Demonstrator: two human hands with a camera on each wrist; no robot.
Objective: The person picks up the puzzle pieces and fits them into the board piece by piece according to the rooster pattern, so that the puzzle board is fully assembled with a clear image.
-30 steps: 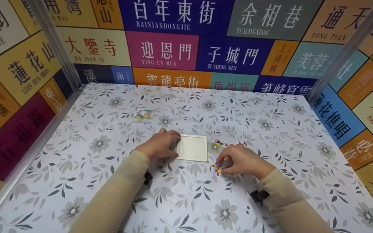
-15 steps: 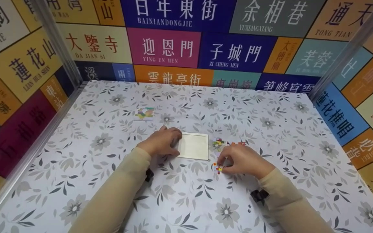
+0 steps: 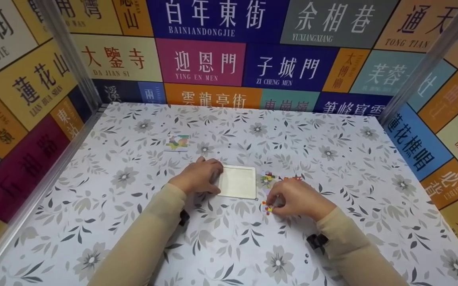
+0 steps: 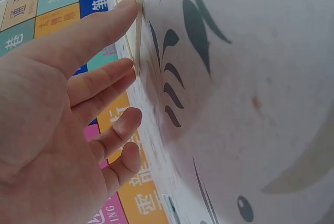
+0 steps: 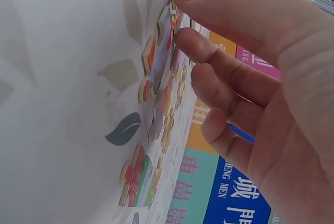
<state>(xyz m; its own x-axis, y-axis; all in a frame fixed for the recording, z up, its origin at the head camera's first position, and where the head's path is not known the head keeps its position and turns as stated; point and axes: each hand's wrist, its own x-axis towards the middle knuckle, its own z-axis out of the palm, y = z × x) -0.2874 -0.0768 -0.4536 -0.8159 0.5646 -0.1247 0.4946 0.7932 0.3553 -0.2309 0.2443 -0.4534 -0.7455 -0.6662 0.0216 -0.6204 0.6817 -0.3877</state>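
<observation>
In the head view my left hand [image 3: 199, 176] is at the left end of a pale, shallow puzzle tray [image 3: 237, 182]. Its thumb and forefinger touch the tray's two left corners; the left wrist view shows the other fingers [image 4: 128, 125] loosely bent and off the tray. My right hand [image 3: 298, 200] is over colourful jigsaw pieces right of the tray. Its thumb and forefinger pinch a jigsaw piece [image 3: 268, 207], partly hidden by the fingertips. More jigsaw pieces [image 5: 162, 109] lie flat under this hand in the right wrist view.
A small colourful picture card [image 3: 177, 142] lies at the back left of the table [image 3: 213, 246], which has a leaf and flower cloth. Orange-red pieces [image 3: 292, 178] show behind the right hand. Walls of coloured sign panels [image 3: 201, 61] stand behind and at both sides.
The head view shifts slightly. Both hands, the tray and the jigsaw pieces keep nearly the same places.
</observation>
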